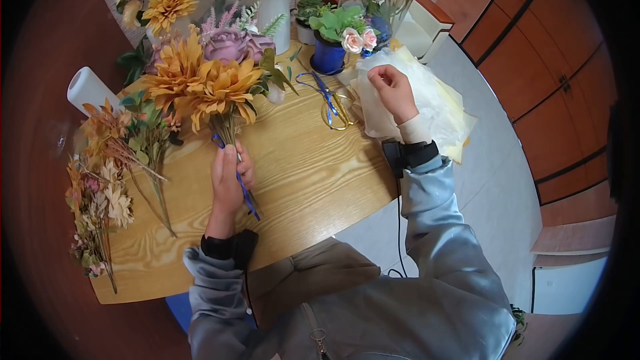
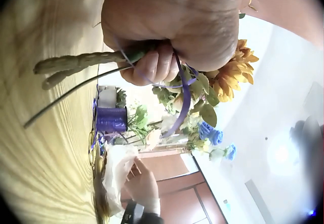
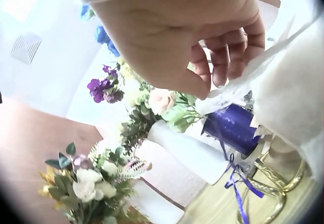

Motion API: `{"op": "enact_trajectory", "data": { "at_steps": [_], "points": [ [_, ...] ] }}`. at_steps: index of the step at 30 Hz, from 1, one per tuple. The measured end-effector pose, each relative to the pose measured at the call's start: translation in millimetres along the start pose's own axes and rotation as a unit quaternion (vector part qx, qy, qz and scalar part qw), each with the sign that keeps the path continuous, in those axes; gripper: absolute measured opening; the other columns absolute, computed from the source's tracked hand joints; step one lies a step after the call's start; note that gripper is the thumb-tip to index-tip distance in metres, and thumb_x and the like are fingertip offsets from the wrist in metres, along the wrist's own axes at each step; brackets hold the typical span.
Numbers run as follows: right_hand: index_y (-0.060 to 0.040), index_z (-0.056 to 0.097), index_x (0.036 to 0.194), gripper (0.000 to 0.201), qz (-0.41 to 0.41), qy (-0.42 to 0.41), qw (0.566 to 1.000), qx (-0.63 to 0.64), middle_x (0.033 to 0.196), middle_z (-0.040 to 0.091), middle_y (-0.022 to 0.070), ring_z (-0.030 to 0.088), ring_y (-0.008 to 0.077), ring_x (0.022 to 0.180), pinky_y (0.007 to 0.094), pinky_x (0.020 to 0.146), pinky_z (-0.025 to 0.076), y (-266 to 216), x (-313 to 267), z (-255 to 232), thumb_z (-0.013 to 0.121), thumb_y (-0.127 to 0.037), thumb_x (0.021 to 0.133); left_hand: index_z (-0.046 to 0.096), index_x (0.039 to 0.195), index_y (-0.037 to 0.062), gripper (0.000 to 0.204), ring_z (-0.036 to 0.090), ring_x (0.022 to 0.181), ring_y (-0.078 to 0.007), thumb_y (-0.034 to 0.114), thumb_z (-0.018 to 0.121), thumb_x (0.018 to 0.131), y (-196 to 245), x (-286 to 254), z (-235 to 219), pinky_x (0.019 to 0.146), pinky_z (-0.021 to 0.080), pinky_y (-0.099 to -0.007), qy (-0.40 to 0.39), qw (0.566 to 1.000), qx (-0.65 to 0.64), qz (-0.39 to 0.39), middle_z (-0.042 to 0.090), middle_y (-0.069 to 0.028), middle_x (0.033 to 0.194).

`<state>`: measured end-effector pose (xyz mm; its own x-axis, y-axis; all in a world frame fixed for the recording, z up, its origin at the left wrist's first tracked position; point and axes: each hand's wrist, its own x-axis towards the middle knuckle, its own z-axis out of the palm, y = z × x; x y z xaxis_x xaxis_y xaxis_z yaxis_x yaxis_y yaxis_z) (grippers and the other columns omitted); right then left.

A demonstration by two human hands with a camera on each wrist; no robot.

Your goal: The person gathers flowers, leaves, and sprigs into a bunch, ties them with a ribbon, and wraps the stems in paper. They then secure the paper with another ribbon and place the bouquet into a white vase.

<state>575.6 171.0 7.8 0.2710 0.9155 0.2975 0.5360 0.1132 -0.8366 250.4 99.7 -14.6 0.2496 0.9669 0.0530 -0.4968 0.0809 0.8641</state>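
My left hand (image 1: 230, 177) grips the stems of a bouquet with large orange flowers (image 1: 227, 90) and mauve roses (image 1: 225, 45). A blue-purple ribbon (image 2: 185, 105) hangs round the stems, whose lower ends (image 2: 76, 62) stick out below the fist in the left wrist view. The right hand (image 1: 395, 93) is over a pile of thin white and pale yellow wrapping paper (image 1: 433, 107). In the right wrist view, the thumb and fingertips of this hand (image 3: 187, 41) pinch the edge of a white sheet (image 3: 293, 82).
Gold-handled scissors (image 1: 337, 112) lie left of the paper, beside blue ribbon. Behind them stands a blue pot (image 1: 327, 57) with a small plant. Loose flower stems (image 1: 157, 180) lie along the table's left side, near a white vase (image 1: 90, 90). More vases with flowers line the back.
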Motion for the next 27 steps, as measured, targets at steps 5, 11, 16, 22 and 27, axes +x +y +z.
{"op": "enact_trajectory", "data": {
  "at_steps": [5, 11, 16, 22, 27],
  "points": [
    [-0.0075, 0.054, 0.09, 0.014, 0.144, 0.033, 0.956, 0.254, 0.077, 0.057, -0.0021, 0.053, 0.0071, 0.065, 0.0204, 0.054, 0.04, -11.3, -5.4, -22.3, 0.054, -0.019, 0.082, 0.037, 0.087, 0.0106, 0.02, 0.024, 0.041, -0.0033, 0.029, 0.032, 0.093, -1.8, -3.4, 27.6, 0.034, 0.019, -0.0177, 0.013, 1.0, -0.008, -0.015, 0.03, 0.0043, 0.058],
    [-0.0073, 0.051, 0.096, 0.019, 0.128, 0.053, 0.927, 0.349, 0.078, 0.055, -0.0022, 0.052, 0.0059, 0.063, 0.0172, 0.054, 0.039, -8.0, -7.5, -38.4, 0.057, -0.014, 0.08, 0.037, 0.088, 0.011, 0.02, 0.025, 0.042, -0.0036, 0.029, 0.031, 0.093, -9.8, 0.5, 56.4, 0.035, 0.019, -0.0175, -0.016, 1.0, 0.003, -0.022, 0.031, 0.0031, 0.058],
    [-0.0054, 0.053, 0.103, 0.026, 0.105, 0.009, 0.961, 0.257, 0.076, 0.056, -0.0026, 0.052, 0.0048, 0.067, 0.018, 0.054, 0.04, -17.6, -15.6, -37.9, 0.057, -0.01, 0.078, 0.035, 0.088, 0.0092, 0.019, 0.028, 0.042, -0.0041, 0.026, 0.028, 0.094, -14.7, 8.1, 69.3, 0.037, 0.023, -0.0183, -0.006, 0.999, -0.031, -0.002, 0.035, 0.001, 0.06],
    [-0.006, 0.057, 0.097, 0.017, 0.058, 0.172, 0.909, 0.376, 0.085, 0.058, -0.0012, 0.052, 0.0052, 0.073, 0.0175, 0.058, 0.038, -19.8, -15.0, -41.2, 0.056, -0.012, 0.081, 0.035, 0.089, 0.009, 0.019, 0.029, 0.042, -0.0047, 0.026, 0.028, 0.094, -19.7, 9.7, 75.5, 0.037, 0.024, -0.0187, 0.013, 0.999, -0.032, 0.016, 0.036, -0.0002, 0.06],
    [-0.0056, 0.057, 0.095, 0.014, -0.008, 0.225, 0.892, 0.393, 0.084, 0.058, 0.0005, 0.052, 0.0049, 0.07, 0.0171, 0.056, 0.038, -20.1, -19.5, -36.0, 0.055, -0.013, 0.083, 0.036, 0.09, 0.01, 0.019, 0.029, 0.04, -0.0046, 0.027, 0.029, 0.094, -29.9, 13.4, 76.7, 0.035, 0.023, -0.0186, 0.022, 0.999, -0.004, 0.031, 0.044, -0.005, 0.065]
  ]
}}
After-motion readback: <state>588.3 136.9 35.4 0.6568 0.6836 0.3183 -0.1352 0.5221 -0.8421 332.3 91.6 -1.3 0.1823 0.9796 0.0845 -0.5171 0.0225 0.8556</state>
